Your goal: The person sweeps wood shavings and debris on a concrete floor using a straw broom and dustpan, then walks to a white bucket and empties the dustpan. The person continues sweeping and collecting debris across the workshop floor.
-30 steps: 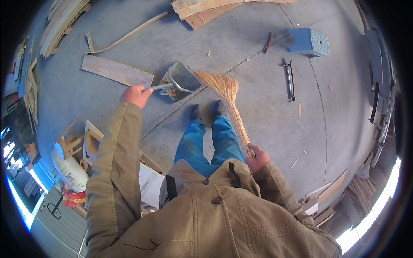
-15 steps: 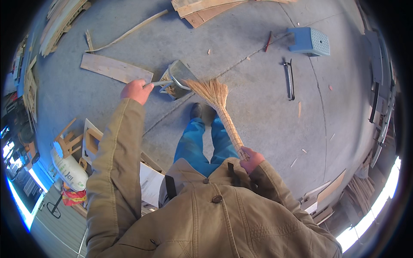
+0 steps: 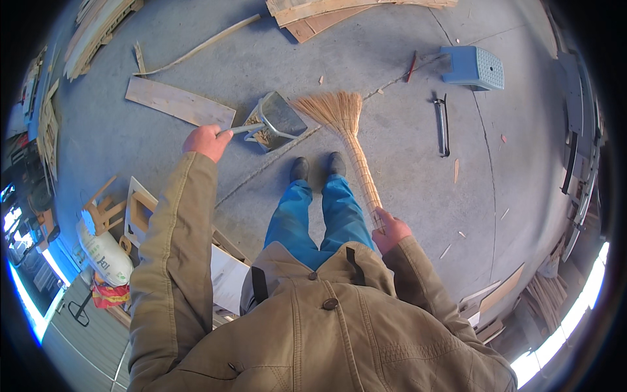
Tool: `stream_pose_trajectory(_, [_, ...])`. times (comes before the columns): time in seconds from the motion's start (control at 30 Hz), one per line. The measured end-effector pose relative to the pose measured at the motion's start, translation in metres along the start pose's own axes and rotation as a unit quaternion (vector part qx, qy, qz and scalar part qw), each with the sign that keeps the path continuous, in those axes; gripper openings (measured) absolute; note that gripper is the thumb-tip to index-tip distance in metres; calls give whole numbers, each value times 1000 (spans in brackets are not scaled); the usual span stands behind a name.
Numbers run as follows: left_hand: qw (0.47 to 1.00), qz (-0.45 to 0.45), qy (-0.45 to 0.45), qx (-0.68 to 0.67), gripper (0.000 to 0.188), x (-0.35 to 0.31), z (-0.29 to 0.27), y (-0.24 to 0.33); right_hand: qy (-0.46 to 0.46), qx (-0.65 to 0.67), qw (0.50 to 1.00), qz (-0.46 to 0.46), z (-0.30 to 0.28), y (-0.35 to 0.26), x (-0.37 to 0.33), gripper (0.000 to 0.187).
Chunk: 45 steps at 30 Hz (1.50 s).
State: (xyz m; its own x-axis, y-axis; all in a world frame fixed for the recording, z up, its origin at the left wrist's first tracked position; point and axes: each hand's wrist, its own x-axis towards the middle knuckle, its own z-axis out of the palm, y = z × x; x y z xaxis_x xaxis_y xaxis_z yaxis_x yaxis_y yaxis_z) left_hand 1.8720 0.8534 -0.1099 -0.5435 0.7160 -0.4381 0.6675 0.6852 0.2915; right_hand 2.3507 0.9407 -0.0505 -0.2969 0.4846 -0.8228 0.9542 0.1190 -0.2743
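My left hand (image 3: 208, 142) is closed round the handle of a metal dustpan (image 3: 285, 116), which rests on the concrete floor ahead of my feet. Wood chips and shavings (image 3: 263, 136) lie inside the pan, toward its back. My right hand (image 3: 392, 231) grips the bound handle of a straw broom (image 3: 358, 153). The broom's bristles fan out on the floor just right of the pan's front edge. A short gap seems to lie between bristle tips and pan, though the left tips come very near its rim.
A flat board (image 3: 179, 101) lies left of the dustpan, with a long thin strip (image 3: 202, 47) behind it. At the right are a blue step stool (image 3: 473, 68), a red stick-like tool (image 3: 412, 66) and a dark metal tool (image 3: 442, 125). Stacked boards (image 3: 326, 11) lie far ahead.
The broom has swung to the right, its bristles moving off the dustpan's edge. My right hand has shifted slightly right and forward. My left hand and the dustpan stay nearly in place.
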Motion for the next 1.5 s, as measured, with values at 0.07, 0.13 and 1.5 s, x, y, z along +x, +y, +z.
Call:
stream_pose_trajectory(0.07, [1000, 7, 5, -1, 44, 1, 2, 0, 8, -70, 997, 12, 3, -12, 15, 59])
stream_pose_trajectory(0.13, [1000, 1, -2, 7, 43, 1, 2, 0, -22, -103, 994, 16, -1, -22, 28, 59])
stream_pose_trajectory(1.5, [998, -58, -39, 0, 43, 0, -5, 10, -79, 10, 997, 1, 53, 49, -13, 66])
